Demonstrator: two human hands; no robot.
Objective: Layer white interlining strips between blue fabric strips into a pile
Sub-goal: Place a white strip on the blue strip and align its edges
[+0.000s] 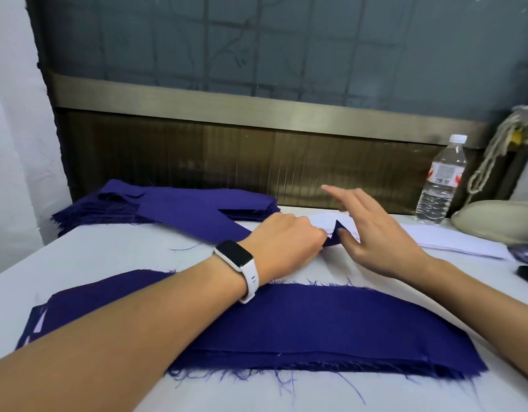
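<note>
Blue strip (185, 212) lying slantwise from the far stack of blue strips (87, 215) toward mid-table, its near corner sticking up between both hands. Left hand (286, 236), white watch (237, 258) on the wrist, clenched on that corner, fingers curled around the cloth. Right hand (372, 233) released, fingers straight and spread, index raised, thumb touching the same corner from the right. Under the right hand, stack of white strips (453, 239) flat on the white table (108, 257), running off to the right. Nearest the person, the pile (301, 328): blue on top, frayed edges, slivers of white peeking out at its left end, left forearm crossing above it. Far right, water bottle (441, 185) upright at the table's far edge.
</note>
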